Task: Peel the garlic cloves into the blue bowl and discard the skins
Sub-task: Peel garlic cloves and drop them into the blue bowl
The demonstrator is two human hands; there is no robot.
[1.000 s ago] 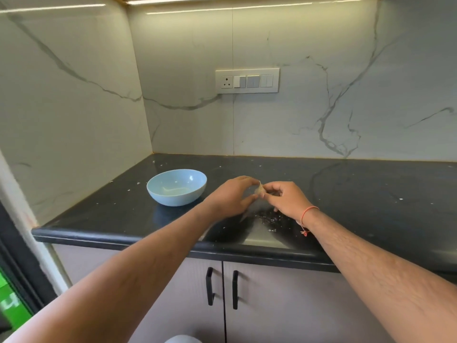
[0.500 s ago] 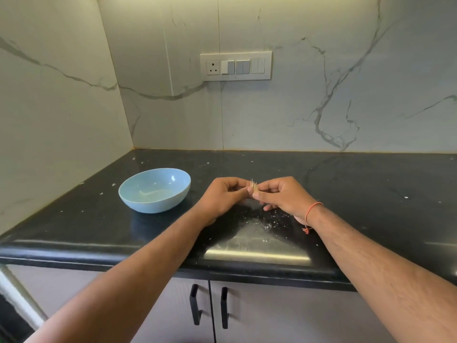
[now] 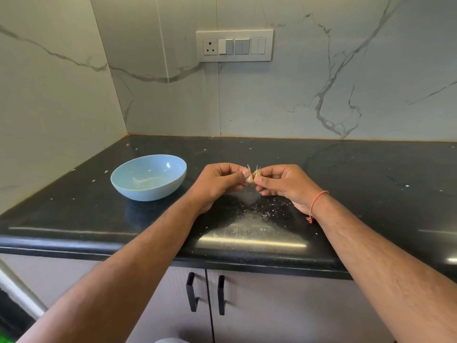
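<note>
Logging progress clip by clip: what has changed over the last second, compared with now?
The left hand and right hand have pulled slightly apart, splitting the garlic they pinch into two pieces; earlier it looked like a single piece with loose skin. The view also shifted, though nothing on the counter moved. The blue bowl and the skin flakes on the countertop stayed put.

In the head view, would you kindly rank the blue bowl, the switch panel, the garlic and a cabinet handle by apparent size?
1. switch panel and blue bowl: alike, the panel farther away
2. cabinet handle
3. garlic
</note>
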